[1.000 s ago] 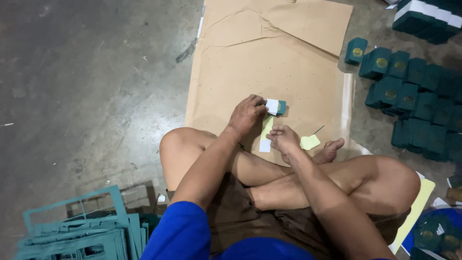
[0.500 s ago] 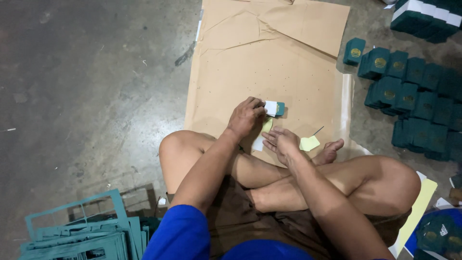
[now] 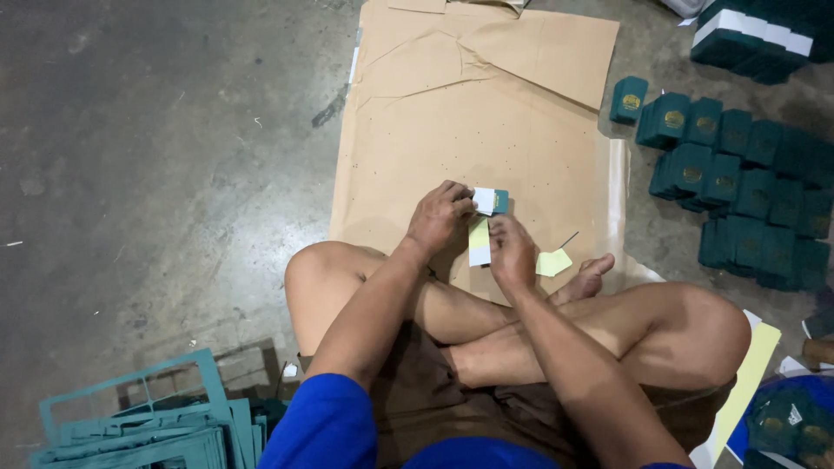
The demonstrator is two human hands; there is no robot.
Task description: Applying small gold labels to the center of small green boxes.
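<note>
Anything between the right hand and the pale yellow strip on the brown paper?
Nothing visible. The right hand sits right beside the pale yellow strip on the brown paper, seemingly touching its edge. The left hand holds a small teal-and-white piece just above the strip, not between them.

Left hand [image 3: 441, 217] covers most of the small teal-and-white piece [image 3: 489, 201]; its shape cannot be told. Stack of teal cut-out frames [image 3: 139, 426] cut off by bottom edge. Teal-and-white boxes [image 3: 756, 39] cut off at top right corner.
</note>
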